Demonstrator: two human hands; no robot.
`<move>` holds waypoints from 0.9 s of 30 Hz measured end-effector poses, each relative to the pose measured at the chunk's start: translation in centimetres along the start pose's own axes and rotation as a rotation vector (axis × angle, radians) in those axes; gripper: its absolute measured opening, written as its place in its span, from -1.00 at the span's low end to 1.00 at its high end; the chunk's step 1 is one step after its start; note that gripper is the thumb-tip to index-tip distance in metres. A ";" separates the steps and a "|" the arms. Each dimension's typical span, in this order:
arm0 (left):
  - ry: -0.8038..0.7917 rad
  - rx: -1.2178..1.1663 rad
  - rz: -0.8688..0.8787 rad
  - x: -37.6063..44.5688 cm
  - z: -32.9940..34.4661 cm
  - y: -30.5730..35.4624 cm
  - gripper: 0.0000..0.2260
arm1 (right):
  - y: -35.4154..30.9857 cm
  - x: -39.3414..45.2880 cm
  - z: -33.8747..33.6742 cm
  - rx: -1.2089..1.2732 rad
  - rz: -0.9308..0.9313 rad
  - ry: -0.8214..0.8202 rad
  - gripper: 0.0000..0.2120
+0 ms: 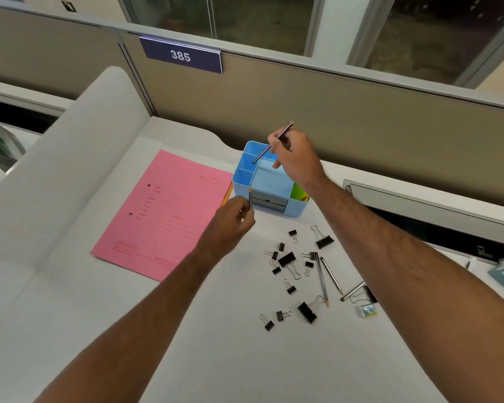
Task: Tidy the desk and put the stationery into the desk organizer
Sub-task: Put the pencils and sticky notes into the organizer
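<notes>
A light blue desk organizer stands at the back of the white desk. My right hand hovers over it, pinching a dark pencil whose tip points down into a rear-left compartment. My left hand is just in front of the organizer's left corner, gripping another pencil upright with its yellow end up. Several black binder clips lie scattered on the desk in front, along with two pencils and a third pencil by my right forearm.
A pink folder lies flat left of the organizer. A small wrapped eraser sits near my right forearm. A brown partition with a "385" sign rises behind the desk. A white divider bounds the left side.
</notes>
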State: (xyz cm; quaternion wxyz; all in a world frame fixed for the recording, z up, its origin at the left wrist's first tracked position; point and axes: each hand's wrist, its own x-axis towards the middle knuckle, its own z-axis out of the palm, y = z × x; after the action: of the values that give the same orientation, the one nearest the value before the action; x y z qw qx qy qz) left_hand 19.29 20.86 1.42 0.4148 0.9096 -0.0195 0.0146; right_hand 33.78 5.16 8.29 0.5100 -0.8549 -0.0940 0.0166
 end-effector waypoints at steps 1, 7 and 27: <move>0.047 -0.030 -0.014 0.6 -0.7 0.4 -0.90 | 0.1 0.2 0.3 -0.012 0.004 -0.016 -0.78; 0.264 0.009 0.002 6.6 -4.5 0.4 -0.94 | 1.2 1.0 1.7 -0.133 0.059 -0.101 -0.85; 0.123 0.289 -0.051 13.5 -3.1 -2.6 -0.77 | 2.6 1.2 2.5 -0.081 0.124 -0.150 -0.83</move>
State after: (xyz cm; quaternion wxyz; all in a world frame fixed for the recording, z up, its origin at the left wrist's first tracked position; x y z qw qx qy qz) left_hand 32.91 24.59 2.08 0.2804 0.9574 0.0310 0.0622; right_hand 35.04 6.34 4.90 0.4645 -0.8754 -0.0795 0.1080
